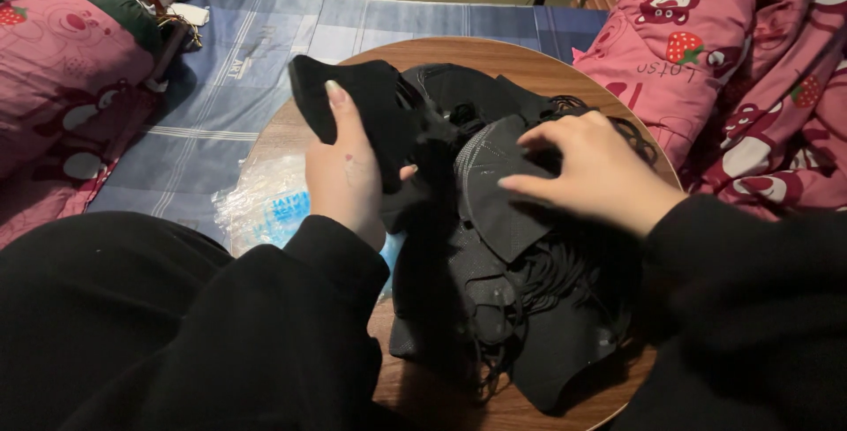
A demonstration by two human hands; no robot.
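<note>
A heap of black face masks [520,307] with tangled black ear loops covers a round wooden tray table [520,60]. My left hand [346,171] holds a stack of black masks [362,100] upright above the table's left side, thumb on the front. My right hand [593,171] rests fingers-down on one black mask [494,193] on top of the heap, its fingertips pressing the mask's edge. Both arms wear black sleeves.
A clear plastic bag [265,206] with blue print lies at the table's left edge. Below is a blue checked bedsheet [229,87]. Pink cartoon-print bedding lies at the left [62,87] and at the right [732,60]. Small items sit at the far left corner.
</note>
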